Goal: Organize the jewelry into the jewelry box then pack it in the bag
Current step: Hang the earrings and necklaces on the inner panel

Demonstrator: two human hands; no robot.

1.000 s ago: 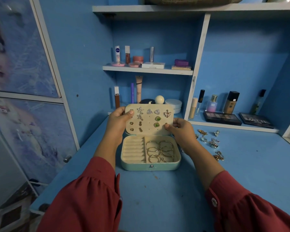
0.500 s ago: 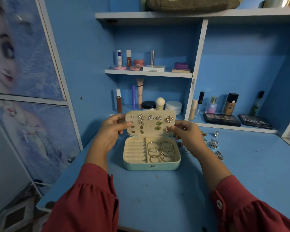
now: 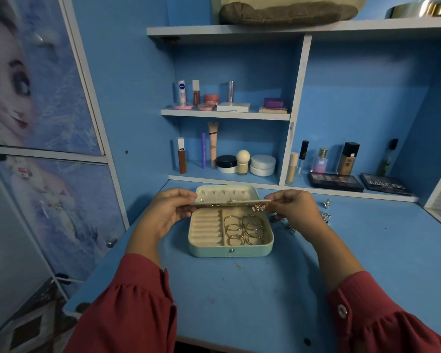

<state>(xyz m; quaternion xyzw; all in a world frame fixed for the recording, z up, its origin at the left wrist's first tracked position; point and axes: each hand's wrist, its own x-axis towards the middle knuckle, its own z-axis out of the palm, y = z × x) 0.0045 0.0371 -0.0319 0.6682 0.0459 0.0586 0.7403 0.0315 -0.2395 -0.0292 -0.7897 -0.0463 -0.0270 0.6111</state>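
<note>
**Earring panel tipped flat over the open box**

Since a second ago the cream earring panel (image 3: 229,203) has swung from upright and facing the camera to nearly level, so only its thin edge shows, held between both hands. Left hand (image 3: 167,212) pinches the panel's left end with thumb above and fingers curled beneath; right hand (image 3: 292,210) pinches the right end the same way. A small sparkling butterfly earring (image 3: 259,207) hangs below the panel's edge, just inside the right fingertips.

Directly under the hands sits the mint-green rounded jewelry box (image 3: 231,250) on the blue painted desk (image 3: 239,301), its lid (image 3: 227,193) open behind the panel. Gold hoop bangles (image 3: 243,229) fill the compartment nearer the right hand; the ribbed ring slots nearer the left hand look empty. Loose silver rings (image 3: 325,216) lie on the desk just beyond the right hand. No bag can be identified.

Risks, as I judge them: with the panel tilted face-down, studs could slip out or snag on the hoops, and the dangling butterfly may get pinched if the panel is pressed down. Closing now would leave the loose rings unpacked
</note>
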